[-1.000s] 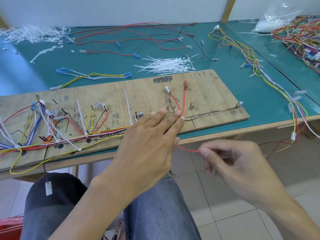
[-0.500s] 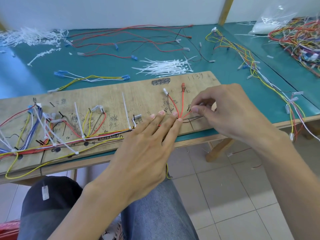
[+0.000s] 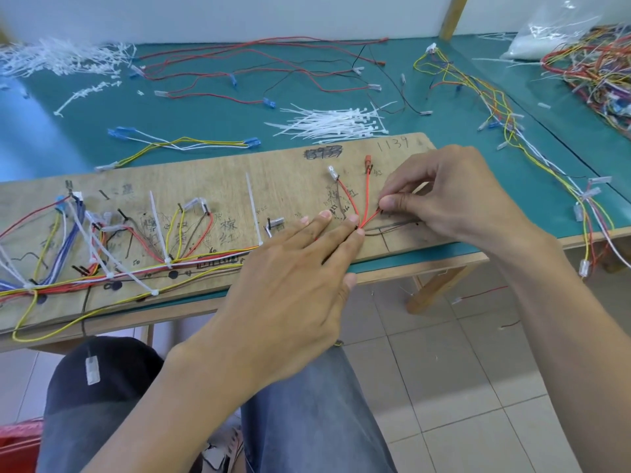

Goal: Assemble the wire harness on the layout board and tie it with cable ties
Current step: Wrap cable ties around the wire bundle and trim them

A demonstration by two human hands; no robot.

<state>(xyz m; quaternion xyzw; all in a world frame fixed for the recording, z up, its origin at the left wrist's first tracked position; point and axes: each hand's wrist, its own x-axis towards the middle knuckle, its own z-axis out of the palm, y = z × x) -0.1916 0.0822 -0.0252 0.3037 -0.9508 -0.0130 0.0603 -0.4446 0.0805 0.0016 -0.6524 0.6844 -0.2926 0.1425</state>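
Layout board [image 3: 205, 172]: far edge bare, 11 o'clock. Harness wires [image 3: 102, 273] and upright ties [image 3: 155, 216] block 9 o'clock; tie pile [image 3: 333, 122] at 1 o'clock.

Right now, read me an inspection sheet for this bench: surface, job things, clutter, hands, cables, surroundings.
Surface: teal-topped wooden table, bearing a long plywood layout board.
Job's things: multicoloured wire harness tied along the board's left part; pile of loose white cable ties behind the board.
Clutter: heap of white plastic tie scraps far left; clear plastic bag far right.
Grippers: left hand flat, straight fingers pressing wires to the board; right hand pinching a thin red wire.
Cables: loose red and black leads behind the board; yellow-and-white harness draped over the table's right edge.
Surroundings: pale tiled floor; white wall.
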